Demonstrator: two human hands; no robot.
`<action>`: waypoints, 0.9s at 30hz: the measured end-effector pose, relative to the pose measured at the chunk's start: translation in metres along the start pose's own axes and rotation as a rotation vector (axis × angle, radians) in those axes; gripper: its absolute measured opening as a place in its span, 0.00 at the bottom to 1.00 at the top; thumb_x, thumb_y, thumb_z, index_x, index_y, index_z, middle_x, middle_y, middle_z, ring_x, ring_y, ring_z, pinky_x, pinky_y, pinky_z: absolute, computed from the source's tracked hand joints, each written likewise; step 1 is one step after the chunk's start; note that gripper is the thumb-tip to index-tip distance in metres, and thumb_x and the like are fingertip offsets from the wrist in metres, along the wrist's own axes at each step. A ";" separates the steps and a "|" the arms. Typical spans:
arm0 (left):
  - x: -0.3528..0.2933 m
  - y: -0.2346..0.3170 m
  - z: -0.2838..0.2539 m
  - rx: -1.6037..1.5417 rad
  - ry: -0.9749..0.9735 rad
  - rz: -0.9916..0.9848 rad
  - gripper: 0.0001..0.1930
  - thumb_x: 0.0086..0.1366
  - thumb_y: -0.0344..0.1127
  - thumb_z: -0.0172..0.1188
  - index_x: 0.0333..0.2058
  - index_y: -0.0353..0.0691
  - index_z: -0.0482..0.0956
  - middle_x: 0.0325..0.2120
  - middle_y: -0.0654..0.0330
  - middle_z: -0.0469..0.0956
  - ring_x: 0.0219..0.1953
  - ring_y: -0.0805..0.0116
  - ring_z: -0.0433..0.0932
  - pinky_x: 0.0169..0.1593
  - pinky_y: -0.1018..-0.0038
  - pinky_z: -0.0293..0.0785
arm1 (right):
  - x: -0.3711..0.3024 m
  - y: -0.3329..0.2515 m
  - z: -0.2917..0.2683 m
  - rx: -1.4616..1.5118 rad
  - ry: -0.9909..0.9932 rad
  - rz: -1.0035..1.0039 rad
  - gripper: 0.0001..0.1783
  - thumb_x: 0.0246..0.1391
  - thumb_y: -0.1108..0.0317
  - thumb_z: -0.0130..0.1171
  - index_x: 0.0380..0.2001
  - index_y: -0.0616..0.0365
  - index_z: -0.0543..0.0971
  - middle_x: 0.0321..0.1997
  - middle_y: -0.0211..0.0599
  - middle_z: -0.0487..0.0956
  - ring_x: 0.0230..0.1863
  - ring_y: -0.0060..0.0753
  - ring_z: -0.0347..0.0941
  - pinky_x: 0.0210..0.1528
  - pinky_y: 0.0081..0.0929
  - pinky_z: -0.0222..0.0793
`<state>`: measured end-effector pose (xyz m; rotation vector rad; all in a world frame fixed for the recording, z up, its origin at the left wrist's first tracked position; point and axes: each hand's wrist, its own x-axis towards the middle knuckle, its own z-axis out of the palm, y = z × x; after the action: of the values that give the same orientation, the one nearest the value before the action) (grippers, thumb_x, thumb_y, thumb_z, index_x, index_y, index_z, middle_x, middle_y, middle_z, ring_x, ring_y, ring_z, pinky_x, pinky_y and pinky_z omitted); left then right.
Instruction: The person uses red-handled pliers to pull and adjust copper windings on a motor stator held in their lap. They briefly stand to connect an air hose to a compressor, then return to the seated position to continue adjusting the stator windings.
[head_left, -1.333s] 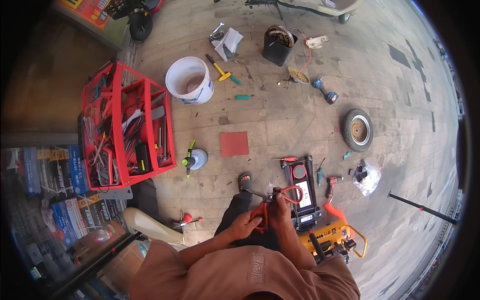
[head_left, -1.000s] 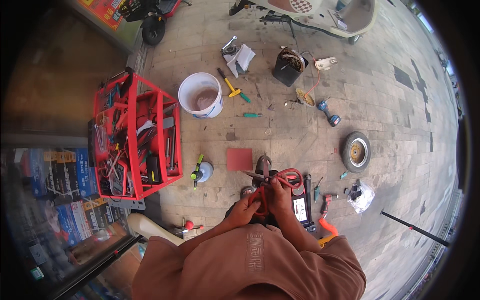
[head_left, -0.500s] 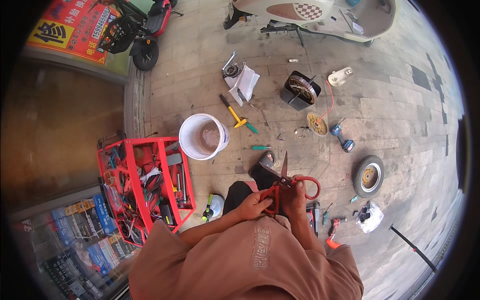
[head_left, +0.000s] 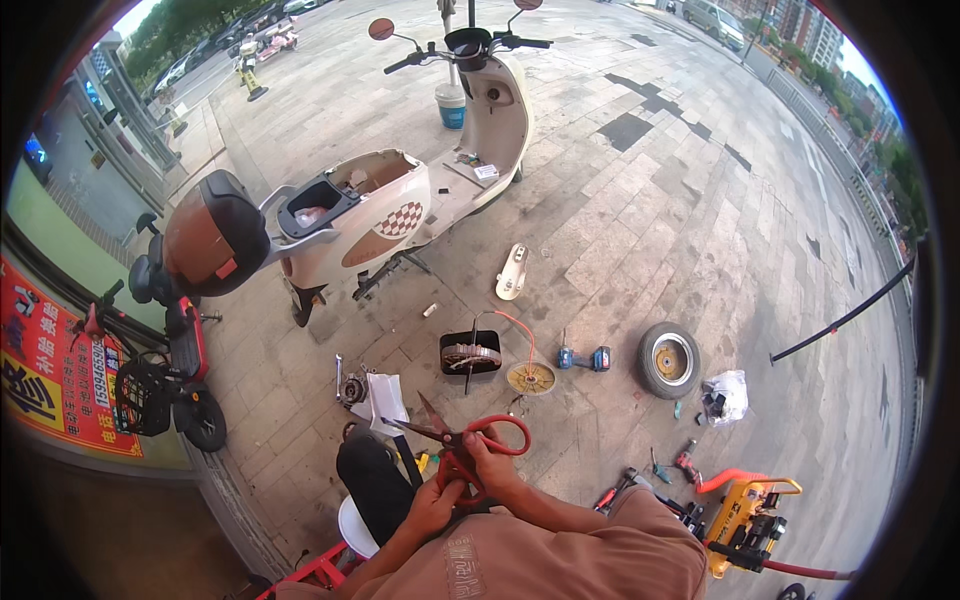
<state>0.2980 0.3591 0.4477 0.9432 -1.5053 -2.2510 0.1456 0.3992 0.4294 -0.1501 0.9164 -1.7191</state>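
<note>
A large pair of scissors (head_left: 452,438) with red loop handles is held in front of my body, its dark blades spread apart and pointing up and to the left. My right hand (head_left: 492,468) grips the handle whose loop sticks out to the right. Around the lower red handle my left hand (head_left: 434,506) is closed. Nothing shows between the blades. Just beyond them lie white sheets (head_left: 384,402) beside a dark round metal part (head_left: 353,389).
Ahead stands a partly stripped cream scooter (head_left: 380,215). A coil-wound motor core (head_left: 470,356) rests on a black bin, near a yellowish disc cover (head_left: 530,378). A cordless drill (head_left: 585,358), wheel (head_left: 669,361), plastic bag (head_left: 724,397) and yellow compressor (head_left: 748,525) are to the right.
My view has tilted up and swung right, bringing the whole scooter and the compressor in and taking most of the red tool box out. Both hands still hold the scissors.
</note>
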 end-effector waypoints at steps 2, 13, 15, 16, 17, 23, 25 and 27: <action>0.022 0.015 -0.027 0.102 -0.089 -0.060 0.11 0.74 0.32 0.49 0.50 0.37 0.74 0.37 0.63 0.78 0.34 0.75 0.79 0.37 0.76 0.77 | 0.018 -0.002 0.013 0.105 -0.032 -0.063 0.16 0.65 0.63 0.58 0.50 0.57 0.68 0.44 0.39 0.77 0.42 0.35 0.80 0.42 0.32 0.80; 0.130 0.080 -0.317 0.146 -0.490 -0.176 0.16 0.75 0.35 0.46 0.57 0.40 0.72 0.33 0.64 0.77 0.33 0.78 0.74 0.36 0.77 0.72 | 0.174 0.144 0.187 0.314 0.202 -0.414 0.29 0.64 0.59 0.56 0.65 0.48 0.62 0.55 0.47 0.75 0.53 0.48 0.76 0.54 0.50 0.75; 0.130 0.097 -0.375 0.170 -0.543 -0.203 0.16 0.76 0.38 0.47 0.58 0.40 0.71 0.32 0.68 0.75 0.31 0.82 0.71 0.34 0.81 0.70 | 0.189 0.173 0.239 0.271 0.206 -0.478 0.38 0.62 0.47 0.56 0.70 0.41 0.56 0.61 0.46 0.70 0.59 0.48 0.71 0.59 0.50 0.70; 0.124 0.106 -0.397 0.107 -0.590 -0.227 0.16 0.76 0.38 0.47 0.58 0.40 0.71 0.32 0.68 0.75 0.30 0.82 0.71 0.33 0.82 0.70 | 0.189 0.186 0.265 0.305 0.230 -0.499 0.39 0.62 0.45 0.56 0.71 0.41 0.56 0.62 0.46 0.69 0.59 0.48 0.71 0.60 0.50 0.69; 0.122 0.115 -0.413 0.107 -0.607 -0.306 0.16 0.76 0.39 0.47 0.58 0.41 0.71 0.31 0.68 0.75 0.29 0.82 0.71 0.32 0.82 0.70 | 0.190 0.193 0.286 0.333 0.248 -0.536 0.40 0.61 0.43 0.56 0.71 0.40 0.56 0.63 0.46 0.68 0.59 0.49 0.70 0.62 0.50 0.68; 0.105 0.158 -0.456 -0.018 -0.760 -0.370 0.17 0.77 0.41 0.45 0.57 0.39 0.71 0.32 0.67 0.76 0.32 0.81 0.74 0.37 0.81 0.72 | 0.171 0.206 0.352 0.288 0.462 -0.757 0.33 0.68 0.45 0.45 0.70 0.45 0.58 0.64 0.47 0.70 0.58 0.45 0.72 0.60 0.47 0.69; 0.101 0.164 -0.457 -0.012 -0.817 -0.308 0.19 0.78 0.43 0.44 0.60 0.41 0.68 0.31 0.69 0.76 0.30 0.85 0.72 0.33 0.84 0.71 | 0.167 0.222 0.364 0.240 0.526 -0.760 0.32 0.69 0.46 0.44 0.70 0.49 0.57 0.62 0.48 0.72 0.57 0.46 0.73 0.60 0.45 0.70; 0.098 0.166 -0.457 -0.003 -0.849 -0.336 0.20 0.78 0.43 0.44 0.61 0.41 0.68 0.31 0.69 0.75 0.31 0.85 0.71 0.34 0.85 0.70 | 0.171 0.246 0.375 0.215 0.596 -0.795 0.32 0.71 0.47 0.41 0.69 0.55 0.57 0.59 0.48 0.74 0.56 0.42 0.74 0.59 0.40 0.71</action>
<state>0.4997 -0.0938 0.4479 0.2123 -1.7179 -3.1309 0.4697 0.0480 0.4721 0.1825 1.1779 -2.6742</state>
